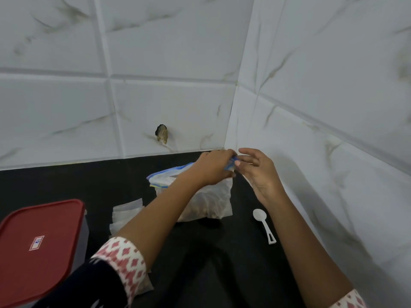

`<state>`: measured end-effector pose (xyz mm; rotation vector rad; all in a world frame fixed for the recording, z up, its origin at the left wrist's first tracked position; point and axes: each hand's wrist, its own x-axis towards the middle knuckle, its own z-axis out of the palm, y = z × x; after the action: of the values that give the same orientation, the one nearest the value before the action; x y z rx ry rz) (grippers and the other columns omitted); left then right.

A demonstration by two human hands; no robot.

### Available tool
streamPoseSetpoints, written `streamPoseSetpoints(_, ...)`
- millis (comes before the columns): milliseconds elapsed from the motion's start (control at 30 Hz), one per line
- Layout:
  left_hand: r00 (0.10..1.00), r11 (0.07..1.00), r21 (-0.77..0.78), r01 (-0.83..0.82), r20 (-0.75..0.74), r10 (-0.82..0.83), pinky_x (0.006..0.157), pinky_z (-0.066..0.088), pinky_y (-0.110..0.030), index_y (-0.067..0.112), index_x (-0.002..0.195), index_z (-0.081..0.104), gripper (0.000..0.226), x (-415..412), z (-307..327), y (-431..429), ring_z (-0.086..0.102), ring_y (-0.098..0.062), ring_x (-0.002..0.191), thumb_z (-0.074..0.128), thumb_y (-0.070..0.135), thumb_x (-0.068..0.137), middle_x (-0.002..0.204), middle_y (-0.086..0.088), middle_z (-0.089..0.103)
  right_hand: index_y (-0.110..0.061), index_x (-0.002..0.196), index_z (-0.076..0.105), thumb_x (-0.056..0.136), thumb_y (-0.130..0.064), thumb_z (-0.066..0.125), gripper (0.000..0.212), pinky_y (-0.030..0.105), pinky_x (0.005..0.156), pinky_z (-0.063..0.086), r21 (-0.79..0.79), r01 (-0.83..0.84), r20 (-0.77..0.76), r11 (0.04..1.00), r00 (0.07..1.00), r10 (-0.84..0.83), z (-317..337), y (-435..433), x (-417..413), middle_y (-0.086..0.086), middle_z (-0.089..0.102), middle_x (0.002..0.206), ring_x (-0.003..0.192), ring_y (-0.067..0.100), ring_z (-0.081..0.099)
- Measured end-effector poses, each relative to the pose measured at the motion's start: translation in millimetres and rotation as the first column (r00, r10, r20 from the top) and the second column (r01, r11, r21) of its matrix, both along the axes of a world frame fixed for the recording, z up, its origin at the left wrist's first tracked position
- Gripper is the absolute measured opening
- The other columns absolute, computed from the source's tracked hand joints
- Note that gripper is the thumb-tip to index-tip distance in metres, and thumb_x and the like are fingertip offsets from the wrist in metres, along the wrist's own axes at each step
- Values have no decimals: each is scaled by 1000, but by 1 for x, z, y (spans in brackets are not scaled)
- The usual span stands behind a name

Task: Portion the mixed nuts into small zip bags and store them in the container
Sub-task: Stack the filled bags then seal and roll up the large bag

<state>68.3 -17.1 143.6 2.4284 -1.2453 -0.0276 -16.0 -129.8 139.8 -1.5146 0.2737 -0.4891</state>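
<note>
A black counter (222, 274) runs into a corner of pale marble-look wall tiles (166, 103), and the work is pushed right up into that corner.

The left hand (213, 167) is closed in a pinch on the right end of the blue zip strip of a large frosted bag of nuts (209, 201), which sits upright on the counter just below both hands. The right hand (258, 172) is mostly open, fingers spread, with only its fingertips (238, 162) meeting that same corner of the strip; whether it actually grips the plastic I cannot tell. The bag's mouth gapes toward the left.

The bag looks soft and slack, its weight settled low in a lump, so it would likely slump or tip if taken by the film alone. The stiffer zip rim seems the sensible place to hold, one hand at each end. The plastic looks slick.

A white plastic spoon (264, 225) lies just right of the bag, untouched. To the left lies a small stack of empty zip bags (124, 214), partly hidden by the left forearm. Further left stands the container (82, 236), its red lid (37, 243) still on. No portion looks filled yet.
</note>
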Motion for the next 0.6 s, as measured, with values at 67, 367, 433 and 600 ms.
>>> streamPoseSetpoints(67, 998, 1000, -30, -2, -59, 0, 93, 41, -35, 9, 122, 46, 32, 8, 2, -7, 54, -28, 109, 51, 21, 93, 122, -13, 56, -6, 119, 52, 84, 0, 61, 36, 27, 90, 50, 152, 8, 55, 988, 998, -17, -13, -5, -3, 8, 63, 102, 99, 20, 62)
streamPoseSetpoints(367, 996, 996, 55, 71, -55, -68, 80, 32, -26, 5, 107, 54, 22, 24, 15, -5, 41, -17, 86, 51, 22, 94, 93, -3, 43, -10, 125, 50, 80, -7, 66, 48, 29, 87, 47, -279, -234, -561, 931, 827, 40, -122, -1, -6, 7, 60, 118, 107, 22, 58)
streamPoseSetpoints(433, 996, 995, 54, 84, -39, -82, 80, 31, -25, 6, 109, 57, 22, 27, 19, -4, 41, -17, 87, 51, 21, 94, 93, -3, 42, -3, 109, 61, 83, -6, 59, 26, 35, 82, 50, -499, -183, -547, 847, 825, -143, -129, 4, -1, 10, 65, 98, 90, 23, 61)
streamPoseSetpoints(600, 997, 996, 44, 79, -24, -78, 72, 31, -29, 9, 81, 45, 17, 35, 37, 2, 40, -19, 79, 60, 16, 88, 76, -2, 42, -12, 104, 66, 84, 0, 55, 27, 30, 68, 47, -449, -64, -414, 891, 899, -144, -122, 8, -5, 6, 66, 85, 76, 21, 61)
